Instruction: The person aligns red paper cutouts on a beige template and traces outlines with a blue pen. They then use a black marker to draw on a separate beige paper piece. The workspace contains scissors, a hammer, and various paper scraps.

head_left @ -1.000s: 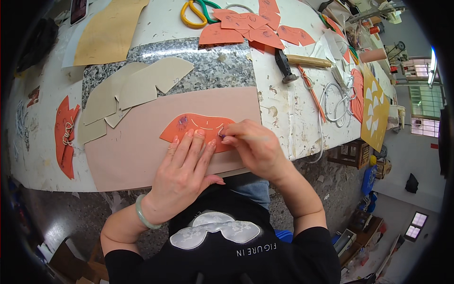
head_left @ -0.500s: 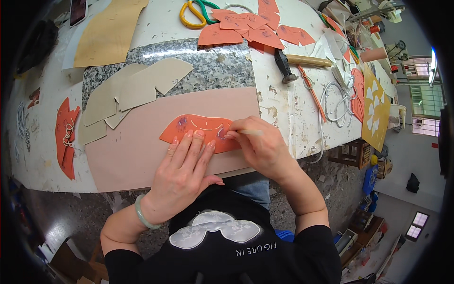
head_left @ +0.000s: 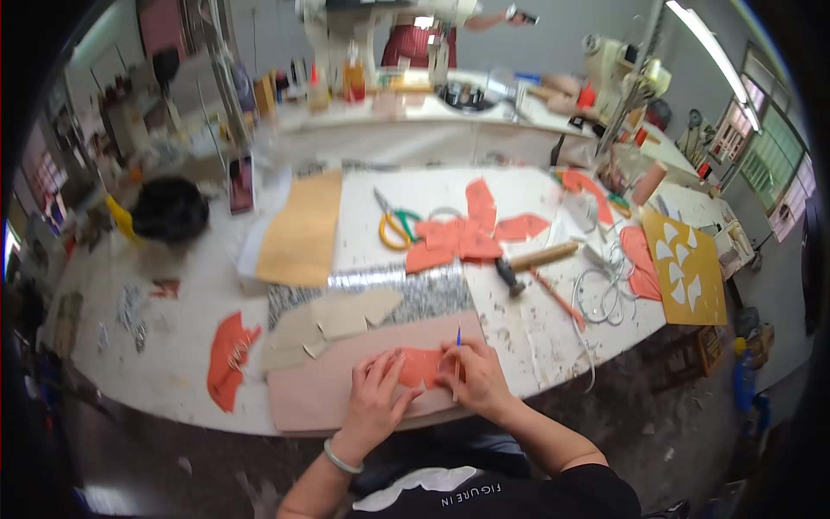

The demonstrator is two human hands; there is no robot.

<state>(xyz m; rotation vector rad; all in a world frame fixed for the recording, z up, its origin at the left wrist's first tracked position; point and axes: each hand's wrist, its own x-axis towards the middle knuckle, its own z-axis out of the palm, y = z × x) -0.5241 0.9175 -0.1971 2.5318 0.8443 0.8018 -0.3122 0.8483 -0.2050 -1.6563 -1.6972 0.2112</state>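
A small orange cut piece (head_left: 421,367), sheet-like as leather, is between my two hands over the pink board (head_left: 311,400). My left hand (head_left: 374,400), with a pale bangle at its wrist, has its fingers over the left part of this piece and its thumb by the lower edge. My right hand (head_left: 478,378) grips a thin pen (head_left: 458,339) with a blue end, held nearly upright, while its fingers touch the right end of the piece. The picture is somewhat blurred, so marks on the piece are hard to make out.
Beige card templates (head_left: 333,322) overlap a granite slab (head_left: 419,298). Beyond lie orange pieces (head_left: 462,238), scissors (head_left: 396,232), and a hammer (head_left: 545,256). White cord (head_left: 605,303) coils at right. A tied orange bundle (head_left: 226,363) lies left. Another person (head_left: 419,45) stands behind the far bench.
The view has tipped up, showing the far bench and a person. My left fingers have gone from flat to bent on the piece, whose outline looks turned. The pen now stands more upright.
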